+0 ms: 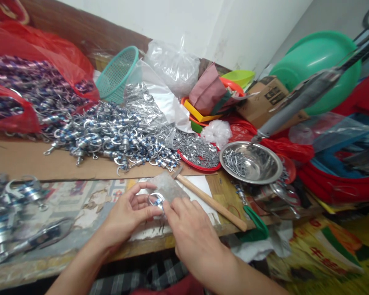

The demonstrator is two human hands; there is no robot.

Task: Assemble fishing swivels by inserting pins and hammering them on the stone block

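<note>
A small silver-and-blue metal clasp with a curved hook sits between my two hands at the front of the bench. My left hand pinches it between thumb and fingers. From the other side my right hand closes its thumb and index finger on the lower end, which its fingers partly hide. Just behind is a grey metal block, partly covered by the right fingers. A hammer with a wooden handle lies to the right, its head by the block.
Piled clasps lie on cardboard behind, with larger ones at left. A red plate holds small metal pieces; a steel bowl holds pins. A grey-handled bar slants above the bowl. A green basket stands at the back.
</note>
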